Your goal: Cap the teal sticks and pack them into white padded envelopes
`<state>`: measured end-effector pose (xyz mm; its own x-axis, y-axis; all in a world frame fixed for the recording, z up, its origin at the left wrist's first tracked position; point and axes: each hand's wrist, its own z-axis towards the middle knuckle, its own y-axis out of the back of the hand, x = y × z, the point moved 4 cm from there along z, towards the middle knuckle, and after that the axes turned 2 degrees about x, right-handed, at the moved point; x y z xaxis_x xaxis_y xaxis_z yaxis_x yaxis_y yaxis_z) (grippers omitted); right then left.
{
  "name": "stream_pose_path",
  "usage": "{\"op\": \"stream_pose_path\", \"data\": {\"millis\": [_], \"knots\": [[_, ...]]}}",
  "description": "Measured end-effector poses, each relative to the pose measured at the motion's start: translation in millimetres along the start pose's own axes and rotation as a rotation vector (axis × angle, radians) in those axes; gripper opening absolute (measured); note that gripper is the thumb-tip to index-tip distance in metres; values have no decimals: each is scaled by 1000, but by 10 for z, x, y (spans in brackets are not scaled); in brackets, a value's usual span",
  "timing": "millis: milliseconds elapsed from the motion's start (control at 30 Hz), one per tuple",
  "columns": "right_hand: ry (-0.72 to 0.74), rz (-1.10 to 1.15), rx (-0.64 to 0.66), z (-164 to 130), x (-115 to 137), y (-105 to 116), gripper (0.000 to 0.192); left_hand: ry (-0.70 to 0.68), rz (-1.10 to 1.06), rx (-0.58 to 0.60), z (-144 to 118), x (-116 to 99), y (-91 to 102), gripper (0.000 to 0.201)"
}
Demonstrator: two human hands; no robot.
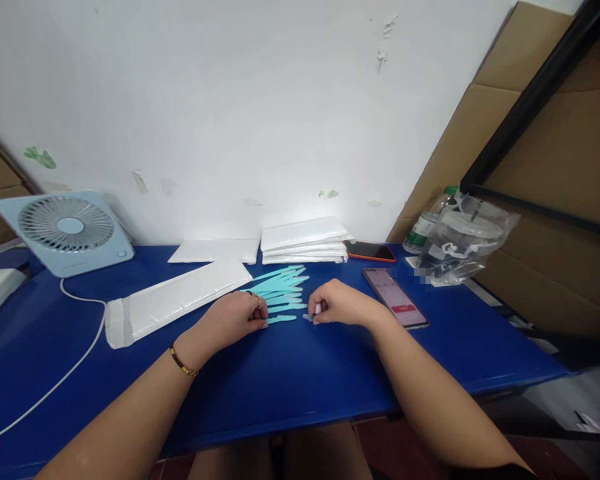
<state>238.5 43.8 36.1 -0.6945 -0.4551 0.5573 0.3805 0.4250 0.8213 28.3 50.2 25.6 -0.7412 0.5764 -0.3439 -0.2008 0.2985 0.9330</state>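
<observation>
My left hand point(243, 315) pinches the near end of a teal eyebrow razor point(283, 319), which lies low over the table and points right. Just to the right, my right hand point(333, 303) has its fingers closed on a small translucent cap point(309, 318), apart from the razor's tip. Beyond both hands, several more teal razors point(280, 283) are spread in a loose overlapping row. My left fingers cover some of their ends.
White padded envelopes point(300, 235) are stacked by the wall, with a long one point(180, 297) at left. A blue fan point(70, 227) stands far left, its cable point(87, 353) crossing the table. Right are a phone point(397, 300), an orange-edged phone point(370, 251), a bottle point(423, 230) and a bagged cup point(470, 230).
</observation>
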Motion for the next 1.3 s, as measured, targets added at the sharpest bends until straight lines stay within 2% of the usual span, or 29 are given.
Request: {"op": "stream_pose_path", "data": {"millis": [167, 367, 633, 700, 733, 833, 867, 933, 1033, 1100, 1167, 1300], "knots": [[17, 54, -38, 90, -11, -85, 15, -4, -24, -13, 10, -45, -15, 16], [90, 18, -106, 161, 56, -147, 13, -61, -62, -42, 51, -96, -65, 16], [108, -23, -114, 192, 78, -185, 12, -86, -52, -54, 101, -118, -147, 16], [117, -55, -144, 182, 68, -153, 25, -94, -50, -101, 97, -121, -115, 19], [128, -77, -178, 182, 55, -127, 42, -93, -36, -153, 99, -111, -86, 27], [138, -133, -256, 233, -39, -64, 105, -43, 70, -315, 138, -29, -24, 79], [126, -136, -244, 272, -88, -64, 118, -14, 116, -330, 166, 13, -31, 94], [94, -125, -185, 362, -182, -92, 128, 38, 184, -296, 234, 99, -87, 107], [64, -112, -126, 456, -241, -138, 120, 61, 223, -234, 299, 168, -168, 98], [77, -124, -142, 461, -203, -145, 107, 48, 238, -258, 297, 145, -164, 84], [119, -149, -178, 427, -119, -142, 90, 15, 253, -279, 272, 71, -137, 66], [178, -201, -201, 341, 51, -165, 51, -50, 280, -232, 217, -125, -105, 36]]}}
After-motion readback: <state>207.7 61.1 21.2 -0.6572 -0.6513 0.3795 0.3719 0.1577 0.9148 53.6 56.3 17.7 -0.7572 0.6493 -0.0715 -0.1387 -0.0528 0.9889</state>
